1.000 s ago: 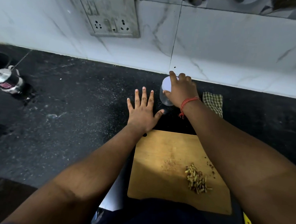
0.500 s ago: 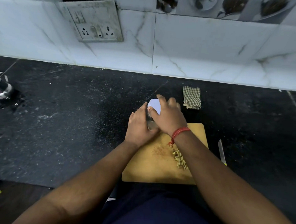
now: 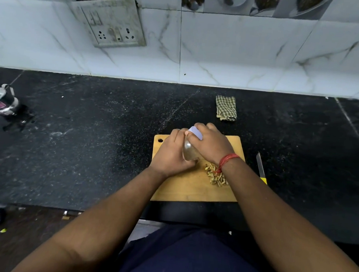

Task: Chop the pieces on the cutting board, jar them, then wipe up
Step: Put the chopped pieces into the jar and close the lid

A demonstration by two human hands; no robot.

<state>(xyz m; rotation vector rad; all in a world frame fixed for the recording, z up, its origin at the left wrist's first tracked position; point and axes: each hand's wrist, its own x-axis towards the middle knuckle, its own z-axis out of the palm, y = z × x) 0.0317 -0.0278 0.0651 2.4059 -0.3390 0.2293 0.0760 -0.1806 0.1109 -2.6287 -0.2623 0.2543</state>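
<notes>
right now both hands meet over the far half of the wooden cutting board [image 3: 184, 190], which lies flat on the black speckled counter [image 3: 91, 141] close to the person's body. between them is a small clear jar [image 3: 189, 152] with a pale lilac lid [image 3: 195, 132], tilted so the lid points away and up. the left hand [image 3: 170, 156] wraps the jar's glass body from the left side, fingers curled round it. the right hand [image 3: 210, 144] sits over the top, its fingers and thumb curled onto the lid; a red thread band [image 3: 227, 160] circles that wrist. whether the lid is tight or loose cannot be told. the chopped pieces [image 3: 215, 176], a small heap of yellowish-green bits, lie on the board just under and beside the right wrist, partly hidden by it, near the board's right side. a knife [image 3: 260, 166] with a yellow handle rests on the counter just beside the board's right edge, blade pointing toward the wall. a folded checked cloth [image 3: 226, 108] lies beyond the board, apart from it, nearer the white marbled wall tiles [image 3: 241, 51]. a grimy socket plate [image 3: 111, 22] is set in the wall at upper left, and a steel lidded vessel [image 3: 1, 103] stands at the counter's far left edge.
</notes>
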